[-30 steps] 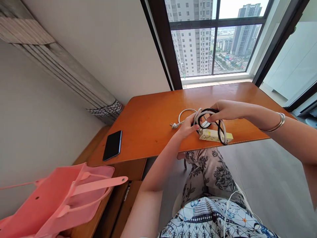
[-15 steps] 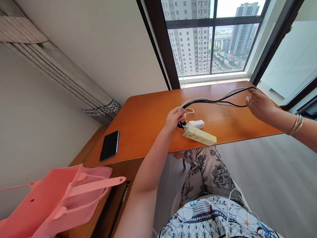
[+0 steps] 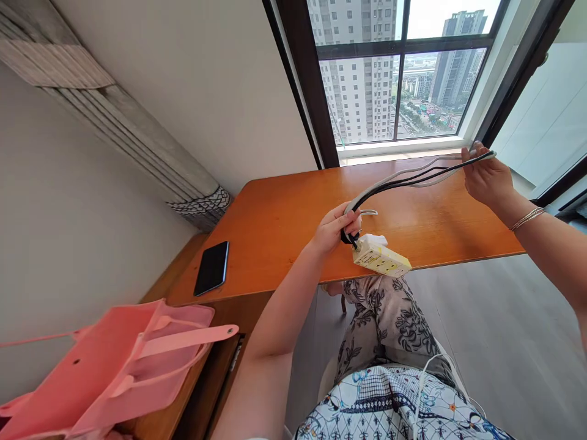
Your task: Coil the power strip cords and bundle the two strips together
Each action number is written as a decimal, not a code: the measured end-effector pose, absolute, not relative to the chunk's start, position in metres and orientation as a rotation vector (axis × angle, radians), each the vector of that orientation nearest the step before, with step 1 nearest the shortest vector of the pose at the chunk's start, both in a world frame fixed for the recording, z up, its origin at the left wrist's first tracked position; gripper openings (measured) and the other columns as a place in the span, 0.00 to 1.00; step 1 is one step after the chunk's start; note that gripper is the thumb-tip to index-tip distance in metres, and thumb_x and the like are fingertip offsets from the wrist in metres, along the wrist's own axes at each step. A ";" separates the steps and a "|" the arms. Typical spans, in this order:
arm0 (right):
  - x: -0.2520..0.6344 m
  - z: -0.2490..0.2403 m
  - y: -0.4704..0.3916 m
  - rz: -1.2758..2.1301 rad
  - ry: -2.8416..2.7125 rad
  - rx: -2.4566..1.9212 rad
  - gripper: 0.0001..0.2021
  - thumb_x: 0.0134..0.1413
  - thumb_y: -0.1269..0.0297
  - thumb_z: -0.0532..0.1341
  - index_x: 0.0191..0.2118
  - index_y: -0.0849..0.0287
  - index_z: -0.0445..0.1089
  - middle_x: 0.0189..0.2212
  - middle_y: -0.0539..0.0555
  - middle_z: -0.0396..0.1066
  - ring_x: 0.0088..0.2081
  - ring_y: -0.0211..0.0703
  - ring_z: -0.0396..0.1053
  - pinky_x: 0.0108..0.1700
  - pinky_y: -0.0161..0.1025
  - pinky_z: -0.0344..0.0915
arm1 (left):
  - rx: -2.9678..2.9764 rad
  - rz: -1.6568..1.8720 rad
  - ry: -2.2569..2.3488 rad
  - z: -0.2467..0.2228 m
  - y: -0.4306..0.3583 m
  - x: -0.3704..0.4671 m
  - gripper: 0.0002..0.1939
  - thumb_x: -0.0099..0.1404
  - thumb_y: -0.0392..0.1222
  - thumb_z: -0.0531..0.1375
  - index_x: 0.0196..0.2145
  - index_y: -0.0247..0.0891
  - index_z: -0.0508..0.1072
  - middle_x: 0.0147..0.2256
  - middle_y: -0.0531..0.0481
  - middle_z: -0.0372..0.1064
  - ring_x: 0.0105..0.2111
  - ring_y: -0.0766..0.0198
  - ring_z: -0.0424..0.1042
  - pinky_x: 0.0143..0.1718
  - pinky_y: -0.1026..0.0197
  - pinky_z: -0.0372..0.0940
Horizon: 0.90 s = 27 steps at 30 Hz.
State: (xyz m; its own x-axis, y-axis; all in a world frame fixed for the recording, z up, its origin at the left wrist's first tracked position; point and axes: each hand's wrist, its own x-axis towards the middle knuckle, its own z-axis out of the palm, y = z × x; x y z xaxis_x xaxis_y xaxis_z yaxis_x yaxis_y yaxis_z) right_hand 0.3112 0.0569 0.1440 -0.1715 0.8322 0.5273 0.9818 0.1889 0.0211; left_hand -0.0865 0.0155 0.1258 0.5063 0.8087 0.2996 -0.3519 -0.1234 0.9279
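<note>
My left hand [image 3: 338,227] is closed round one end of a bundle of black and white cables [image 3: 403,181], close to a yellowed white power strip [image 3: 383,258]. The strip hangs tilted at the desk's front edge. A white plug or adapter [image 3: 376,239] shows just behind it. At the far end of the bundle, my right hand [image 3: 488,177] is raised, with the looped cables lying between its thumb and fingers. The cables stretch between both hands above the desk. A short white cable end [image 3: 369,212] sticks out beside my left hand.
The wooden desk [image 3: 275,226] stands against a window [image 3: 403,91]. A black phone [image 3: 211,269] lies at its left end. A pink bag [image 3: 114,360] sits at the lower left, and a gathered curtain [image 3: 151,146] hangs by the wall.
My right hand has risen and turned, with its fingers now upward at the cable loop. The power strip and my left hand appear slightly further right and lower; the whole view has shifted too.
</note>
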 end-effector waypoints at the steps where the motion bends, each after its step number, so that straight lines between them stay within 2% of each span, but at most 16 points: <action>1: 0.312 0.144 0.059 -0.505 -2.175 -1.656 0.14 0.62 0.75 0.53 0.45 0.70 0.76 0.48 0.71 0.75 0.59 0.49 0.68 0.64 0.46 0.55 | 1.324 1.056 0.414 0.128 0.016 -0.087 0.26 0.53 0.60 0.72 0.25 0.38 0.65 0.16 0.58 0.57 0.18 0.69 0.62 0.23 0.64 0.61; 2: 0.312 0.142 0.060 -0.494 -2.295 -1.580 0.11 0.59 0.73 0.56 0.39 0.64 0.77 0.40 0.66 0.78 0.53 0.50 0.72 0.64 0.48 0.56 | 1.289 1.064 0.394 0.130 0.016 -0.088 0.25 0.52 0.59 0.72 0.27 0.38 0.66 0.18 0.56 0.63 0.20 0.68 0.66 0.24 0.64 0.64; 4: 0.308 0.136 0.059 -0.431 -2.472 -1.389 0.07 0.54 0.69 0.60 0.29 0.55 0.75 0.27 0.56 0.75 0.42 0.50 0.74 0.65 0.53 0.57 | 1.218 1.071 0.388 0.132 0.018 -0.090 0.25 0.52 0.56 0.73 0.30 0.38 0.65 0.27 0.50 0.75 0.24 0.65 0.74 0.26 0.64 0.68; 6: 0.299 0.126 0.052 -0.295 -2.500 -1.224 0.05 0.50 0.66 0.61 0.27 0.52 0.73 0.22 0.52 0.71 0.35 0.49 0.72 0.65 0.59 0.57 | 1.162 1.077 0.400 0.134 0.019 -0.093 0.24 0.52 0.52 0.74 0.31 0.38 0.64 0.41 0.44 0.80 0.28 0.63 0.78 0.27 0.64 0.71; 9: 0.277 0.107 0.038 0.063 -2.309 -1.125 0.04 0.46 0.62 0.63 0.29 0.52 0.75 0.18 0.47 0.66 0.27 0.44 0.67 0.63 0.59 0.59 | 1.126 1.127 0.396 0.136 0.019 -0.093 0.22 0.54 0.49 0.73 0.31 0.38 0.63 0.53 0.41 0.77 0.35 0.60 0.81 0.32 0.64 0.74; 12: 0.248 0.091 0.027 0.495 -1.913 -1.135 0.06 0.42 0.58 0.65 0.29 0.53 0.74 0.20 0.46 0.66 0.26 0.40 0.65 0.57 0.53 0.66 | 1.135 1.221 0.381 0.139 0.017 -0.089 0.21 0.54 0.48 0.73 0.33 0.39 0.64 0.58 0.41 0.72 0.46 0.54 0.80 0.35 0.64 0.75; 15: 0.219 0.085 0.019 0.862 -1.484 -1.108 0.10 0.40 0.56 0.67 0.29 0.54 0.73 0.24 0.48 0.69 0.31 0.42 0.68 0.48 0.47 0.69 | 1.161 1.353 0.372 0.144 0.015 -0.083 0.21 0.54 0.50 0.73 0.34 0.40 0.66 0.63 0.45 0.67 0.59 0.49 0.72 0.44 0.61 0.76; 18: 0.195 0.094 0.013 1.116 -1.252 -1.027 0.13 0.39 0.55 0.70 0.29 0.55 0.71 0.23 0.47 0.67 0.32 0.41 0.69 0.45 0.44 0.70 | 1.227 1.499 0.364 0.152 0.013 -0.076 0.20 0.54 0.52 0.73 0.34 0.42 0.67 0.66 0.50 0.62 0.68 0.48 0.60 0.57 0.55 0.71; 20: 0.185 0.106 0.009 1.222 -1.204 -0.993 0.15 0.39 0.54 0.72 0.29 0.55 0.69 0.20 0.44 0.60 0.27 0.37 0.65 0.47 0.45 0.72 | 1.299 1.588 0.360 0.158 0.008 -0.069 0.21 0.55 0.54 0.72 0.34 0.42 0.68 0.67 0.51 0.60 0.70 0.48 0.55 0.63 0.50 0.66; 23: 0.179 0.127 0.006 1.265 -1.254 -1.003 0.15 0.42 0.53 0.71 0.31 0.55 0.69 0.18 0.41 0.52 0.22 0.33 0.55 0.47 0.47 0.73 | 1.427 1.707 0.352 0.163 0.000 -0.055 0.21 0.57 0.57 0.71 0.34 0.43 0.67 0.69 0.53 0.55 0.71 0.48 0.53 0.66 0.46 0.62; 25: 0.180 0.141 0.003 1.205 -1.381 -1.062 0.14 0.46 0.55 0.69 0.35 0.55 0.70 0.19 0.41 0.54 0.23 0.34 0.56 0.44 0.45 0.72 | 1.512 1.788 0.377 0.164 -0.003 -0.044 0.21 0.59 0.60 0.69 0.36 0.44 0.67 0.71 0.55 0.48 0.72 0.48 0.50 0.67 0.45 0.59; 27: 0.180 0.153 -0.002 1.051 -1.575 -1.143 0.13 0.49 0.58 0.66 0.40 0.56 0.70 0.23 0.44 0.61 0.26 0.36 0.61 0.38 0.41 0.68 | 1.547 1.802 0.447 0.162 -0.001 -0.036 0.24 0.58 0.64 0.67 0.43 0.47 0.68 0.73 0.54 0.41 0.73 0.48 0.45 0.68 0.46 0.55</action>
